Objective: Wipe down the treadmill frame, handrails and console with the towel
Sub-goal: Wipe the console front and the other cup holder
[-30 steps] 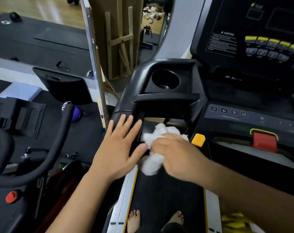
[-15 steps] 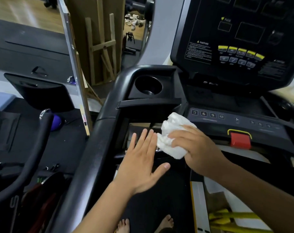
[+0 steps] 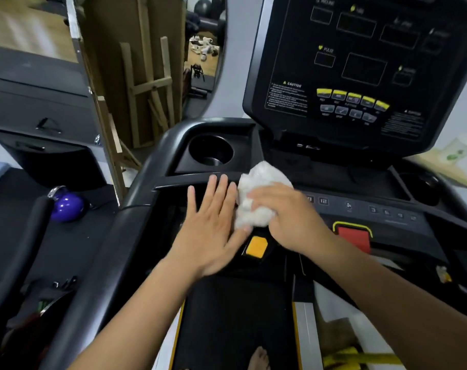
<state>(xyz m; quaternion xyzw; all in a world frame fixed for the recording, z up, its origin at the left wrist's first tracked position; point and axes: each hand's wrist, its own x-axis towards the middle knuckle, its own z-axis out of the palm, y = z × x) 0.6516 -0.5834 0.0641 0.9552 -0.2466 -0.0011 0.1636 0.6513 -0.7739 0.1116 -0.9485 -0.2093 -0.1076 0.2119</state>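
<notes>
Far to my left, a purple ball-shaped object [image 3: 67, 206] lay on the dark floor, just beside the treadmill's black left handrail [image 3: 115, 249]. Further in, the round cup holder [image 3: 211, 150] sat in the tray at the top of that rail. Just below it I had my left hand [image 3: 211, 231] flat, fingers straight and slightly spread, holding nothing. Its fingertips reached the ledge under the cup holder, and its thumb lay against the lower edge of the towel [image 3: 259, 198]. The white towel was bunched up at the left end of the button strip, above the orange button [image 3: 256, 245]. My right hand [image 3: 288, 217] gripped it, fingers curled over the cloth and pressing it to the panel. Right of that hand sat the red stop button [image 3: 353, 236], and the dark console [image 3: 360, 76] rose above, somewhat blurred.
</notes>
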